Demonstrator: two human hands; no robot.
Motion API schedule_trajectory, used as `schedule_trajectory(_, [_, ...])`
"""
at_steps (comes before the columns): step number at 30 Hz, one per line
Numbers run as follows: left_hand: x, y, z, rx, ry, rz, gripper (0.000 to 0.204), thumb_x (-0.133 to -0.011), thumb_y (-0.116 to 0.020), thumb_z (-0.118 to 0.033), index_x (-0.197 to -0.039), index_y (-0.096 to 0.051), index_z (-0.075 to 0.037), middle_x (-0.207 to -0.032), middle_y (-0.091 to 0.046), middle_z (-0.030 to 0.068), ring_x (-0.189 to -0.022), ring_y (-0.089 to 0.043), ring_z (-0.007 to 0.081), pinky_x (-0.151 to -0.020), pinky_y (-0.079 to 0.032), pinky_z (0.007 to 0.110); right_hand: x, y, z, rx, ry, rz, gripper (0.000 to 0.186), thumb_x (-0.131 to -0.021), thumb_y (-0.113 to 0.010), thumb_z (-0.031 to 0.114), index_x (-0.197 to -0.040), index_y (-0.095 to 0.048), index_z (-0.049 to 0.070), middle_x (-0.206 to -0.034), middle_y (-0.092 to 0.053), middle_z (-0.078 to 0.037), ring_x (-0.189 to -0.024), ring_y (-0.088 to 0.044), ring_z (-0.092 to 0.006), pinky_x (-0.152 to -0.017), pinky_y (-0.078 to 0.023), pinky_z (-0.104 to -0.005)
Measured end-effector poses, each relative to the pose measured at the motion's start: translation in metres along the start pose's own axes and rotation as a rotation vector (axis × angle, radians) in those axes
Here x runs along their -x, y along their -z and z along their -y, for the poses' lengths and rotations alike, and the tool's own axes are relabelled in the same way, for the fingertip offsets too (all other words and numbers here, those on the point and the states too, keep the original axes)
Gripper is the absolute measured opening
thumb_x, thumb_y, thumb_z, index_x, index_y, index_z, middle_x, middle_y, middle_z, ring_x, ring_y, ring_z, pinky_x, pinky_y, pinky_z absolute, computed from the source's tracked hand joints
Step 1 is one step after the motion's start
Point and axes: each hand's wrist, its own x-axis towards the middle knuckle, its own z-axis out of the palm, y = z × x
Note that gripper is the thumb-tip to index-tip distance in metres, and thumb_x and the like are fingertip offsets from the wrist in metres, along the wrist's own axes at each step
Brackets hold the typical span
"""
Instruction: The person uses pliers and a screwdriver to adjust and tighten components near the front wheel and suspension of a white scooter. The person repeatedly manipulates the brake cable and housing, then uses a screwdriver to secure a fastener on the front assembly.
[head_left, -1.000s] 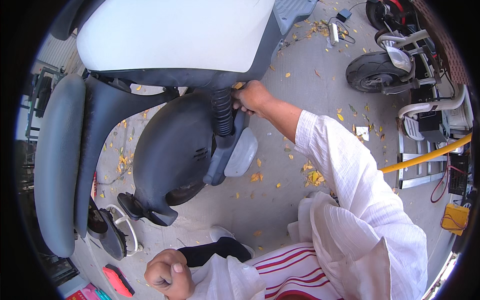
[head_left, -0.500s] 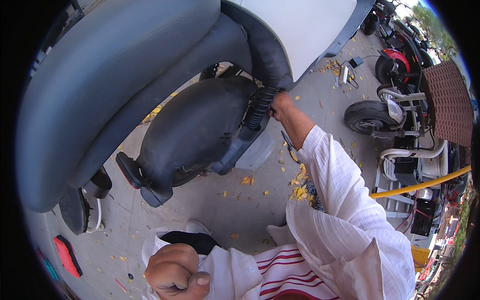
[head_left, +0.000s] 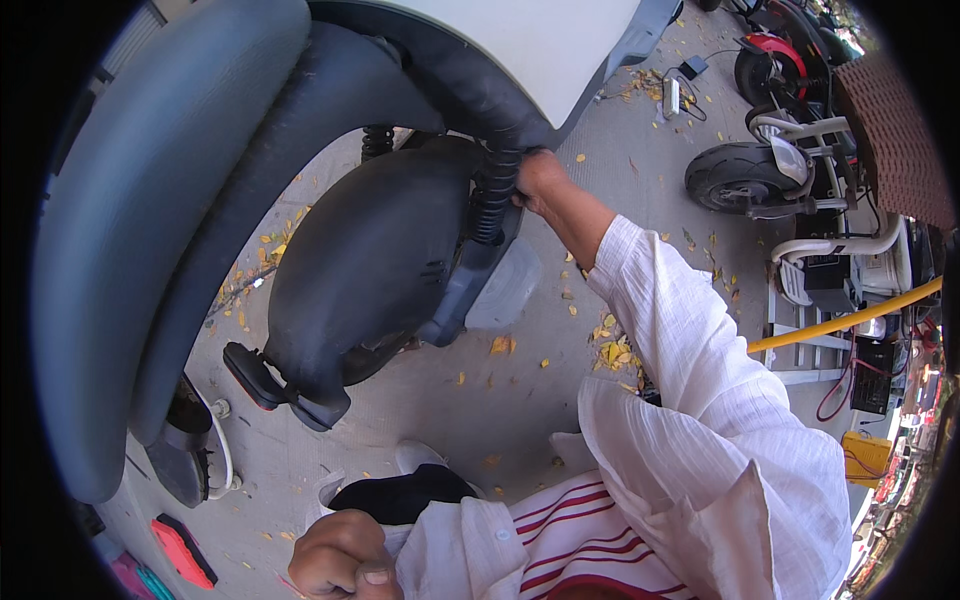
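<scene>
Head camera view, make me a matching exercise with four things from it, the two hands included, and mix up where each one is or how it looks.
Column one:
1. right hand
2. left hand
3. padded seat
4. yellow tube

Column two:
A. blue-grey, along the left side of the view
B. close beside the ribbed black sleeve
C. slanting up toward the right rim
D. fingers curled in, near the bottom edge

Right pairs: 1-B, 2-D, 3-A, 4-C.
</scene>
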Motion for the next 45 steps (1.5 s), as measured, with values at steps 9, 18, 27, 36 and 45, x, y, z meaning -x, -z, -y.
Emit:
schedule_trajectory(9, [0.004, -0.017, 0.018, -0.115, 0.014, -0.114, 0.050, -0.090, -0.070, -0.014, -0.063, -0.027, -0.013, -0.054, -0.036, 0.0014, -0.051, -0.031, 0.0123, -0.047, -0.024, 0.029, 0.014, 0.001, 0.019, 0.123, -0.128, -0.059, 0.024, -0.085, -0.067, 0.015, -0.067, -0.062, 0.000, -0.060, -0.061, -0.011, -0.046, -0.056, -0.0206, -0.041, -0.042, -0.0357])
schedule_trajectory(18, [-0.004, -0.037, 0.050, -0.383, 0.246, -0.227, 0.043, -0.088, -0.070, -0.013, -0.062, -0.036, -0.008, -0.054, -0.043, 0.0048, -0.049, -0.037, 0.0116, -0.048, -0.025, 0.026, 0.028, 0.103, -0.026, 0.268, 0.272, 0.024, 0.024, -0.089, -0.061, 0.023, -0.090, -0.069, 0.000, -0.075, -0.070, -0.012, -0.064, -0.067, -0.0289, -0.058, -0.053, -0.0406])
schedule_trajectory(27, [-0.019, -0.054, 0.089, -0.676, 0.433, -0.053, 0.044, -0.090, -0.070, -0.011, -0.062, -0.037, -0.006, -0.059, -0.045, -0.0020, -0.058, -0.033, 0.0061, -0.053, -0.028, 0.025, 0.013, 0.208, -0.223, 1.248, 0.060, 0.077, 0.064, -0.076, -0.081, 0.032, -0.119, -0.047, -0.002, -0.120, -0.053, -0.021, -0.114, -0.055, -0.0407, -0.090, -0.051, -0.0468])
schedule_trajectory(36, [-0.022, -0.068, 0.098, -0.719, 0.459, -0.077, 0.046, -0.090, -0.071, -0.011, -0.062, -0.035, -0.008, -0.058, -0.041, -0.0034, -0.058, -0.030, 0.0057, -0.053, -0.026, 0.025, -0.028, 0.214, -0.230, 0.875, 0.058, 0.063, 0.038, -0.083, -0.065, 0.017, -0.111, -0.054, -0.006, -0.096, -0.063, -0.026, -0.095, -0.064, -0.0397, -0.084, -0.052, -0.0454])
schedule_trajectory(45, [-0.030, -0.085, 0.087, -0.715, 0.430, -0.029, 0.048, -0.090, -0.071, -0.011, -0.060, -0.034, -0.008, -0.057, -0.039, -0.0035, -0.057, -0.029, 0.0058, -0.052, -0.024, 0.025, 0.050, 0.187, -0.076, 0.416, 0.428, 0.269, 0.025, -0.083, -0.059, 0.017, -0.091, -0.058, -0.007, -0.085, -0.061, -0.028, -0.082, -0.061, -0.0419, -0.074, -0.047, -0.0466])
